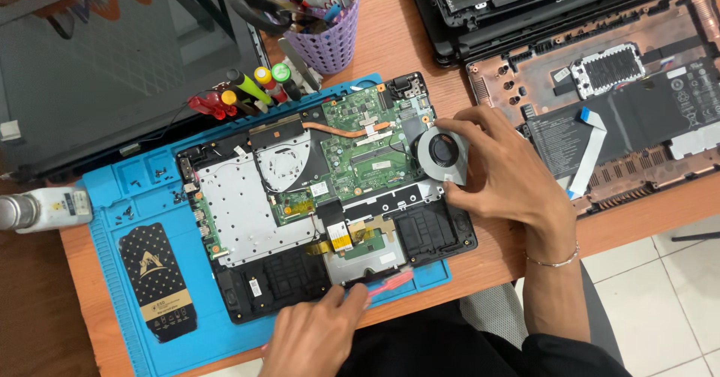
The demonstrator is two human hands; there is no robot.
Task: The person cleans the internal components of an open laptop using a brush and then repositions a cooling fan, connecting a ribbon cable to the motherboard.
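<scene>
Our right hand [501,174] has its grip closed on the fan [442,156], fingertips pinching the round grey housing at the laptop's [322,197] right side, just beside the green board [367,152]. Our left hand [319,332] rests at the laptop's near edge, fingers pressed together on a pink pry tool [390,283] that lies along the edge of the blue mat [112,197]. We judge the step in hand to be the handling of the fan at its bay, lifted out or being seated; we cannot tell which, nor whether its cable is plugged in. Whatever move follows calls for a level, gentle hold on the housing, care for the thin black wires beside it, and the left hand steadying the base. The laptop lies open on the mat, which sits on the wooden table [487,261], with loose screws [142,178] in the mat's far left trays and a black card [159,279] near its left edge. Screwdrivers [247,92] lie at the mat's far edge, below a purple cup [326,43] of tools. Toward the table's far right corner lies a second open base [622,99] with its battery showing.
</scene>
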